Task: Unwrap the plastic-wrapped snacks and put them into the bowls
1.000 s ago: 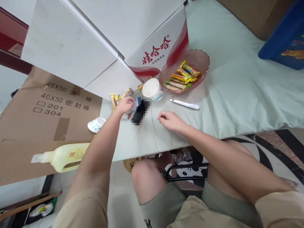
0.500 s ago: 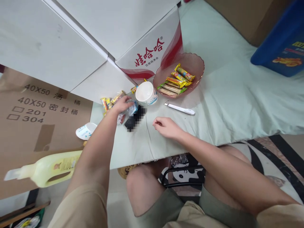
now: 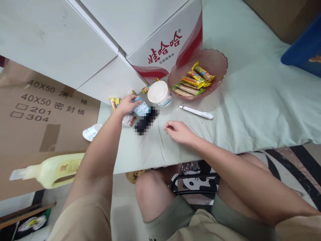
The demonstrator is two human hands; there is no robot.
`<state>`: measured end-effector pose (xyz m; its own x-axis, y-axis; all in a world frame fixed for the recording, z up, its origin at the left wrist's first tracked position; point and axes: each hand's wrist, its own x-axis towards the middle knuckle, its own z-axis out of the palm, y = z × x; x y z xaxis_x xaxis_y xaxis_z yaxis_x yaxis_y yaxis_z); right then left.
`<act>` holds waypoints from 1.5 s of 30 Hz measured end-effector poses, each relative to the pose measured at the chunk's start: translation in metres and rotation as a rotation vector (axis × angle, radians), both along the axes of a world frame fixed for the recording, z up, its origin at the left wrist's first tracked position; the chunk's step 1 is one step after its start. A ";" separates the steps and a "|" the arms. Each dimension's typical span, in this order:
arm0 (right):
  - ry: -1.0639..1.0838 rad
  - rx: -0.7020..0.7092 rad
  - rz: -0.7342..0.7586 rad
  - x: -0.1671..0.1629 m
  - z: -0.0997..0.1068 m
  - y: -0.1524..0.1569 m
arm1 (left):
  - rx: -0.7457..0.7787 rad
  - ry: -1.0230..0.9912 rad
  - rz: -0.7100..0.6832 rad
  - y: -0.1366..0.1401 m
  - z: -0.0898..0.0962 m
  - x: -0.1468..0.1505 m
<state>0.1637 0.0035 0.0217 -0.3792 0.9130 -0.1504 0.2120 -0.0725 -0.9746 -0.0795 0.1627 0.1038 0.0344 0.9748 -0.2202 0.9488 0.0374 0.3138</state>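
Observation:
My left hand (image 3: 129,104) pinches the near end of a clear and light-blue plastic packet (image 3: 142,107) over the cloth. Yellow-wrapped snacks (image 3: 114,103) and a clear wrapper with something reddish in it (image 3: 128,121) lie around that hand. Just right of the packet is a dark object (image 3: 145,123), blurred by pixelation. My right hand (image 3: 179,131) rests on the cloth with its fingers curled in and nothing visible in them. A white utility knife (image 3: 197,111) lies beyond it, and a white paper bowl (image 3: 159,93) stands upright between the packet and the knife.
A pink glass bowl (image 3: 220,67) holds yellow-wrapped snacks and stick snacks. White cartons (image 3: 160,50) are stacked behind. A tilted paper cup (image 3: 91,132) and a yellow bottle (image 3: 57,170) are at the left, against a brown box (image 3: 32,130). A blue container (image 3: 304,50) stands far right.
My left hand has taken hold of the light-blue packet and tilted it up slightly. My right hand stays curled on the cloth. The whole view has shifted a little.

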 end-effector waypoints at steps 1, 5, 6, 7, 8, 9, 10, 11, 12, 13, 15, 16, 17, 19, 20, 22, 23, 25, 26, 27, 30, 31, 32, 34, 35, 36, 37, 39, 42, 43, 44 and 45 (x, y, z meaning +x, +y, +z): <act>0.012 0.000 -0.007 0.000 0.000 -0.001 | 0.018 -0.084 0.046 -0.009 0.005 0.000; 0.165 -0.003 -0.098 -0.003 -0.001 -0.006 | 0.091 -0.369 0.249 -0.062 0.012 0.016; 0.222 -0.019 -0.133 -0.003 -0.001 -0.007 | 0.066 -0.433 0.264 -0.079 0.008 0.024; 0.274 -0.044 -0.162 -0.003 -0.003 -0.008 | 0.033 -0.509 0.232 -0.096 0.003 0.032; 0.312 -0.072 -0.177 -0.003 -0.004 -0.008 | -0.001 -0.583 0.191 -0.112 -0.005 0.041; 0.329 -0.094 -0.174 -0.003 -0.005 -0.008 | -0.056 -0.649 0.158 -0.127 -0.013 0.050; 0.326 -0.102 -0.163 -0.001 -0.006 -0.007 | -0.104 -0.713 0.133 -0.140 -0.021 0.058; 0.312 -0.096 -0.150 0.000 -0.008 -0.007 | -0.130 -0.777 0.119 -0.150 -0.030 0.065; 0.299 -0.084 -0.149 0.003 -0.008 -0.006 | -0.142 -0.854 0.129 -0.158 -0.039 0.070; 0.291 -0.073 -0.165 0.005 -0.009 -0.006 | -0.132 -0.935 0.145 -0.165 -0.047 0.074; 0.292 -0.075 -0.249 0.009 -0.011 -0.006 | -0.093 -1.076 0.151 -0.173 -0.062 0.081; 0.286 -0.088 -0.302 0.010 -0.012 -0.006 | -0.084 -1.123 0.124 -0.175 -0.068 0.084; 0.270 -0.102 -0.352 0.011 -0.012 -0.005 | -0.084 -1.148 0.080 -0.177 -0.074 0.086; 0.230 -0.118 -0.432 0.011 -0.014 -0.005 | -0.079 -1.146 0.012 -0.180 -0.084 0.092; 0.226 -0.126 -0.455 0.010 -0.014 -0.005 | -0.062 -1.138 0.011 -0.180 -0.088 0.094; 0.266 -0.152 -0.443 0.009 -0.015 -0.005 | -0.008 -1.138 0.071 -0.178 -0.094 0.096; 0.294 -0.164 -0.418 0.009 -0.014 -0.005 | 0.010 -1.144 0.109 -0.177 -0.097 0.095; 0.319 -0.167 -0.352 0.009 -0.014 -0.006 | 0.019 -1.159 0.164 -0.174 -0.100 0.092; 0.311 -0.147 -0.326 0.010 -0.014 -0.007 | 0.026 -1.159 0.179 -0.173 -0.101 0.090; 0.294 -0.111 -0.305 0.011 -0.014 -0.008 | 0.039 -1.153 0.184 -0.172 -0.101 0.088; 0.236 0.022 -0.242 0.014 -0.015 -0.009 | 0.091 -1.124 0.150 -0.172 -0.099 0.082; 0.216 0.051 -0.216 0.014 -0.016 -0.009 | 0.100 -1.115 0.126 -0.172 -0.097 0.081; 0.195 0.067 -0.191 0.014 -0.016 -0.009 | 0.103 -1.107 0.099 -0.173 -0.096 0.080; 0.166 0.052 -0.159 0.014 -0.015 -0.009 | 0.099 -1.106 0.061 -0.174 -0.094 0.078; 0.169 0.028 -0.150 0.013 -0.014 -0.009 | 0.094 -1.122 0.058 -0.175 -0.093 0.076; 0.186 -0.002 -0.147 0.012 -0.013 -0.009 | 0.089 -1.152 0.072 -0.175 -0.093 0.075; 0.216 -0.033 -0.145 0.012 -0.011 -0.010 | 0.085 -1.195 0.100 -0.176 -0.093 0.073; 0.306 -0.091 -0.160 0.011 -0.008 -0.013 | 0.080 -1.315 0.182 -0.177 -0.093 0.069; 0.468 -0.165 -0.257 0.010 -0.006 -0.018 | 0.010 -1.510 0.258 -0.180 -0.091 0.069; 0.509 -0.184 -0.294 0.009 -0.006 -0.020 | -0.046 -1.557 0.256 -0.182 -0.090 0.072; 0.535 -0.197 -0.327 0.009 -0.007 -0.022 | -0.115 -1.585 0.248 -0.184 -0.090 0.075; 0.537 -0.199 -0.353 0.009 -0.009 -0.024 | -0.178 -1.597 0.246 -0.187 -0.089 0.079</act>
<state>0.1724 -0.0201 0.0132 -0.1320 0.9704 -0.2022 -0.3678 -0.2374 -0.8991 -0.0003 -0.0241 0.0149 0.1821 0.9584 -0.2198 -0.3545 0.2725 0.8945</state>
